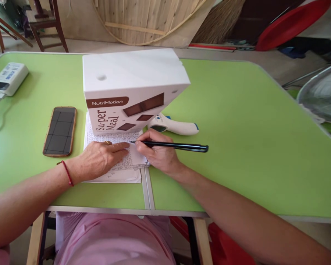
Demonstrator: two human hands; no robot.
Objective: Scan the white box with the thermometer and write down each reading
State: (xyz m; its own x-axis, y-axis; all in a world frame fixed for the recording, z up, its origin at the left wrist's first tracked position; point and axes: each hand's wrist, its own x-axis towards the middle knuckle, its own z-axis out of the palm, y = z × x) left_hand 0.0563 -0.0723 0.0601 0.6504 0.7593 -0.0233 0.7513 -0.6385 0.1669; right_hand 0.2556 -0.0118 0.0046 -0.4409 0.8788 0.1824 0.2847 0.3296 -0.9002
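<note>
My right hand (pixel 161 152) grips a black pen (pixel 179 146), its tip at a sheet covered in dense handwriting. Lying flat with fingers stretched out, my left hand (pixel 99 158) rests on the stacked papers (pixel 118 176). Just beyond both hands, a white box (pixel 135 70) printed "NutriMotion Su-per Meal" stands on the top part of the papers and hides it. A white handheld device with blue trim, shaped like an infrared thermometer (pixel 179 127), lies behind my right hand, partly covered by the box.
A phone (pixel 60 130) in a brown case lies left of the papers. At the far left sits a white power bank (pixel 9 79) with a cable plugged in. The green table (pixel 251 147) has a metal seam. Beyond its edge are a wooden chair (pixel 45 24) and a red round item (pixel 292 24).
</note>
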